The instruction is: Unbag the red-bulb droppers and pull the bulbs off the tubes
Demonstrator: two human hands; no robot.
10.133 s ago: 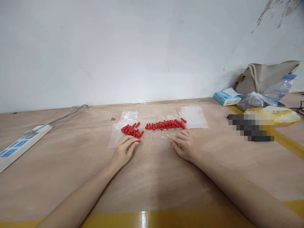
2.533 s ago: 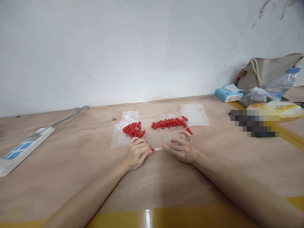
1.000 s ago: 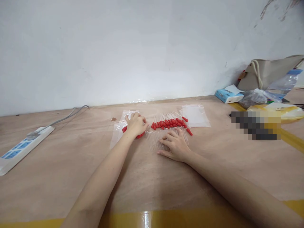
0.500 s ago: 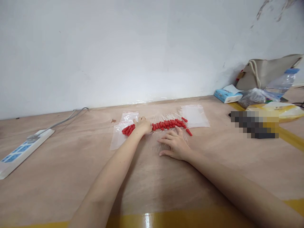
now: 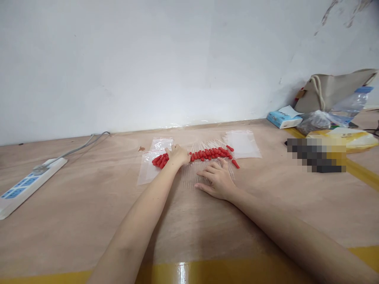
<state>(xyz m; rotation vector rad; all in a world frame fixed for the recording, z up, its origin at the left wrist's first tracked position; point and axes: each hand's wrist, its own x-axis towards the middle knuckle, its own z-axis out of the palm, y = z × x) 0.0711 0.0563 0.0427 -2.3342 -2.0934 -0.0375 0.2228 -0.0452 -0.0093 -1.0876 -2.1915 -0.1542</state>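
Note:
Glass droppers with red rubber bulbs lie side by side in a row, their clear tubes pointing partly toward me and partly toward the wall. My left hand is closed at the row's left end, with its fingertips hidden among the bulbs. A small heap of red bulbs lies left of it, on a clear zip bag. My right hand rests with fingers spread over the clear tubes, just in front of the bulbs. One stray red bulb sits apart at the right end.
More clear zip bags lie behind right. At the left is a power strip with a grey cord. Toward the right stand a blue tissue pack, a beige bag, a plastic bottle and a yellow-white package.
Both hands stay almost in place. My right thumb has shifted slightly left over the tubes. The droppers look unchanged, and the view has moved a little.

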